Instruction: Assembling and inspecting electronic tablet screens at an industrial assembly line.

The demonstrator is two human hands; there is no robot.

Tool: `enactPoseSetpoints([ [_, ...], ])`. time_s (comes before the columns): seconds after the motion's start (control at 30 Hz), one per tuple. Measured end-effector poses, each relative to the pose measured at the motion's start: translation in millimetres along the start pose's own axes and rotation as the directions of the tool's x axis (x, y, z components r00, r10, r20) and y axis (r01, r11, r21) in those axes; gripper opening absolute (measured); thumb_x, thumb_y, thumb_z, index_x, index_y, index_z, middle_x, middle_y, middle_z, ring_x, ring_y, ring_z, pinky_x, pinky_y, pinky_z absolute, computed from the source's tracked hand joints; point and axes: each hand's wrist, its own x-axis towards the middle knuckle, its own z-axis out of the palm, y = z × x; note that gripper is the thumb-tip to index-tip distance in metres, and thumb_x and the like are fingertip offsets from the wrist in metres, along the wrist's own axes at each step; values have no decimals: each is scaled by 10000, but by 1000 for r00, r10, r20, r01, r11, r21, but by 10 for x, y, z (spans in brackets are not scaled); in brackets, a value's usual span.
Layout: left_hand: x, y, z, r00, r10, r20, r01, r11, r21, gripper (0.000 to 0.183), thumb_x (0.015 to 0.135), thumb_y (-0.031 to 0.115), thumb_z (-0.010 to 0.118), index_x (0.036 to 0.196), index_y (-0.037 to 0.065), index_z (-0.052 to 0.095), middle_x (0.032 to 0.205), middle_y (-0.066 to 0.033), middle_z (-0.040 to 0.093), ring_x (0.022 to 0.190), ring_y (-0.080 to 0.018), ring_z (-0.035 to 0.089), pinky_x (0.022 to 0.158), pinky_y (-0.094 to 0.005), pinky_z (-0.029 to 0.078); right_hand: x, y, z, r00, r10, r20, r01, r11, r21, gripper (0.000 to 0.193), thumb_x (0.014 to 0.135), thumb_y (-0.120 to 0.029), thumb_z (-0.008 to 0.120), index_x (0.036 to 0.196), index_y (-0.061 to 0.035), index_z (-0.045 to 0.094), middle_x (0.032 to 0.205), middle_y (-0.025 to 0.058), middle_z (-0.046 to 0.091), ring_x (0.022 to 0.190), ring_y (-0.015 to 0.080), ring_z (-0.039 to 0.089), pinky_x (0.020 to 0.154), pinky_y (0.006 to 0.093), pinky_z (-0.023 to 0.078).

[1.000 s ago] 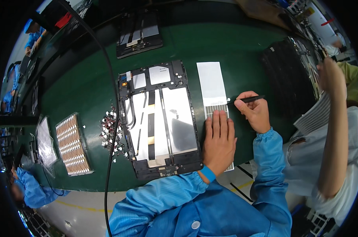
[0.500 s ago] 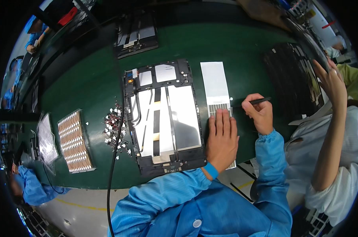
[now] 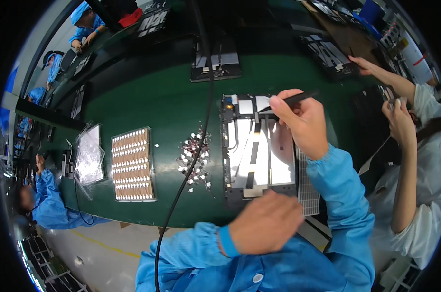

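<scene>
A tablet-like device without its cover point(image 3: 234, 168), with silver panels and black strips, lies on the green table in front of me. My right hand point(image 3: 305, 124) is closed on black tweezers point(image 3: 298, 99) over its upper part. The thin tip reaches the small silver plates near the top, by a dark strip. My left hand point(image 3: 269, 224) is at the device's lower edge, smeared by motion, so its fingers do not show clearly. A white label sheet with a grid point(image 3: 308, 190) lies right of the device, partly covered by my right sleeve.
Left of the device lie a pile of small parts point(image 3: 193, 158), a tray with rows of white pieces point(image 3: 131, 165) and clear plastic sheets point(image 3: 89, 155). A black cable point(image 3: 179, 192) crosses in front. Another device point(image 3: 215, 65) lies behind. At right, a co-worker's hand point(image 3: 364, 65) holds another device point(image 3: 330, 56).
The view has shifted. My right hand moved with the tweezers from the label sheet to the device's top. My left hand left the label sheet and moved to the device's lower edge.
</scene>
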Motion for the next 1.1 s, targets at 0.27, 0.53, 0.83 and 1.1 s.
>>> enactPoseSetpoints([
  [0.27, -41, -676, -621, 965, -90, -246, 143, 968, 206, 245, 816, 6, 717, 1055, -24, 678, 1095, -148, 695, 845, -286, 672, 708, -388, 496, 292, 271, 333, 998, 20, -53, -25, 995, -98, 275, 933, -240, 763, 961, 18, 672, 772, 14, 654, 690, 52, 571, 620, 221, 475],
  [0.53, 13, -905, -674, 962, -91, -259, 166, 944, 285, 262, 825, 39, 711, 1081, -6, 678, 1155, -146, 682, 892, -294, 666, 754, -399, 500, 338, 287, 331, 1000, 22, -19, -24, 994, -108, 260, 935, -215, 761, 971, 25, 670, 769, 20, 658, 670, 48, 573, 588, 209, 469],
  [0.83, 189, -1039, -664, 976, -61, -211, 143, 905, 400, 275, 819, 134, 740, 1045, -2, 662, 1208, -169, 659, 946, -313, 584, 798, -431, 454, 344, 304, 327, 999, 35, -15, -36, 995, -89, 241, 935, -202, 759, 966, 20, 672, 752, 25, 661, 657, 47, 572, 567, 214, 461],
  [1.1, 382, -1093, -621, 985, -141, -105, 175, 833, 524, 377, 839, 311, 743, 1040, 0, 676, 1206, -168, 674, 885, -304, 546, 810, -418, 421, 314, 350, 285, 1000, -14, -13, 12, 989, -145, 215, 914, -171, 762, 955, 20, 673, 706, 19, 647, 600, 39, 530, 526, 230, 433],
])
